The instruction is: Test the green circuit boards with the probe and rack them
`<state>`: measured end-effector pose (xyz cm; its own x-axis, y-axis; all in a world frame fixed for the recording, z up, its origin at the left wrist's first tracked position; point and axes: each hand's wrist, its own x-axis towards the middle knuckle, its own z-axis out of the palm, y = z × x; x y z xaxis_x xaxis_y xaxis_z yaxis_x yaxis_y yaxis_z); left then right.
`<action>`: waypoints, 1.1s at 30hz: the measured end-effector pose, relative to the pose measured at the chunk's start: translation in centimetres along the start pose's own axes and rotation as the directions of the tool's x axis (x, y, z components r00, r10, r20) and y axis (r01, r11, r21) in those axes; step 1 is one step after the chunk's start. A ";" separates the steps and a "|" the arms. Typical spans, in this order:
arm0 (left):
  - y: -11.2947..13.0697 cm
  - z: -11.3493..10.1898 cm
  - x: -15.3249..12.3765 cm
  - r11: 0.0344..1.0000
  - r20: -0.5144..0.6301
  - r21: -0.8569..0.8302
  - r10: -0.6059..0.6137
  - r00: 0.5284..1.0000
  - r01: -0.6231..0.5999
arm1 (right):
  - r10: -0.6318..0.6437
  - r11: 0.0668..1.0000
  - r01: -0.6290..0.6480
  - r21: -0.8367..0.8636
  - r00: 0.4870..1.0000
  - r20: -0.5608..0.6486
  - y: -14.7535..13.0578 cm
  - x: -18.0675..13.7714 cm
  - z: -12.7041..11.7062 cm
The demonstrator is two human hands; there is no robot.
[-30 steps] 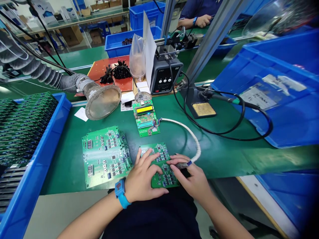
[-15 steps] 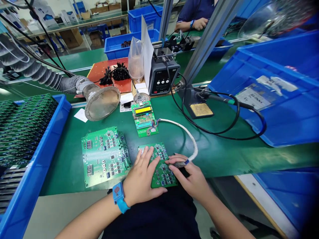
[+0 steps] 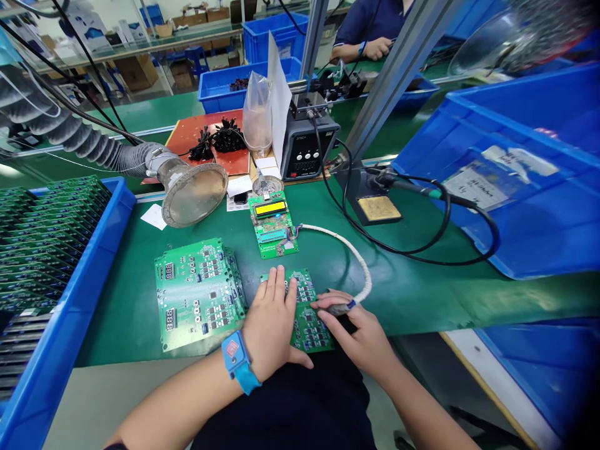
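My left hand [image 3: 272, 319] lies over the left part of a green circuit board [image 3: 312, 328] at the table's front edge, its fingers stretched out and thumb apart. My right hand [image 3: 359, 328] is closed around the grey end of a cabled probe [image 3: 340, 307], whose tip meets the board's right side; the exact contact is hidden by my fingers. A white-wrapped cable [image 3: 359, 256] runs from the probe to a small tester board [image 3: 274, 228] with a lit yellow display. A stack of circuit boards [image 3: 199, 294] with digit displays lies to the left of my left hand.
A blue bin [image 3: 100, 250] full of upright boards stands at left. A fume hose [image 3: 194, 190] hangs over the table. Behind are a soldering station [image 3: 309, 150] and an iron in its stand [image 3: 372, 203], with a looping black cord. Blue crates [image 3: 520, 156] stand right; a co-worker's hand [image 3: 377, 47] is beyond.
My left hand has turned and shifted on the board, its fingers now closer together and pointing more straight ahead. My right hand and the probe stay in place.
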<state>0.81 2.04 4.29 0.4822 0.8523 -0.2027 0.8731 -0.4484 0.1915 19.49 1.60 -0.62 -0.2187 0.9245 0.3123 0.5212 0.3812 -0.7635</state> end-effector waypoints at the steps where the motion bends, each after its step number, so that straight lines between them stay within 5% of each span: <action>1: 0.0 -0.1 0.0 1.000 0.011 -0.004 -0.003 1.000 0.003 | -0.001 1.000 0.001 0.000 1.000 0.001 0.1 0.0 0.0; 33: 0.0 -0.2 0.3 0.992 0.023 -0.117 -0.044 0.999 0.046 | 0.003 1.000 -0.002 0.022 0.999 -0.033 0.0 0.0 0.3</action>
<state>0.97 2.38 4.46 0.4453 0.8646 -0.2328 0.8797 -0.3741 0.2935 19.24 1.56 -0.76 -0.1896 0.9250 0.3291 0.5031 0.3794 -0.7765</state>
